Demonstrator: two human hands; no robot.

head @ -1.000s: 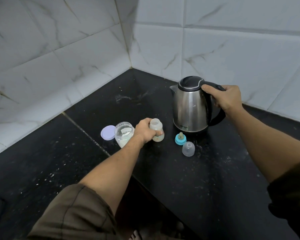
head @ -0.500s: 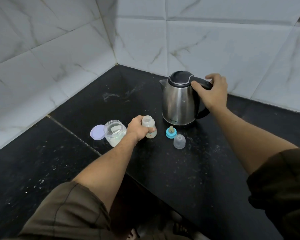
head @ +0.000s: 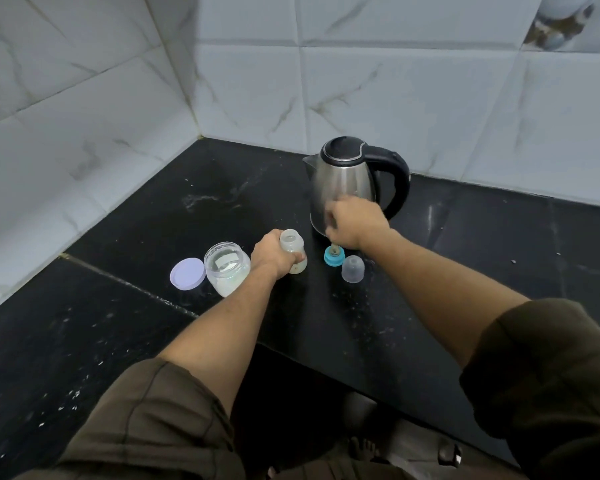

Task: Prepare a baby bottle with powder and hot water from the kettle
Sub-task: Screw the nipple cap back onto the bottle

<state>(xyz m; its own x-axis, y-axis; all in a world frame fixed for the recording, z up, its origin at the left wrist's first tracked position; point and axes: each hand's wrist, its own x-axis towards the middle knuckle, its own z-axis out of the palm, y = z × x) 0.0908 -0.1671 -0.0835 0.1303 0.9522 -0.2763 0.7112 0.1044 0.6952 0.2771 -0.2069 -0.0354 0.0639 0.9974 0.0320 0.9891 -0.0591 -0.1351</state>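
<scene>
A black stone surface [head: 465, 271] fills the corner, flecked with white specks and crossed by a pale seam [head: 125, 282] on its left part. White marble-look wall tiles [head: 257, 98] rise behind it on two sides. One patterned tile [head: 561, 22] sits at top right.

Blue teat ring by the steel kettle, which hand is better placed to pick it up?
Right: the right hand is right at the blue teat ring, while the left hand grips the small clear baby bottle.
</scene>
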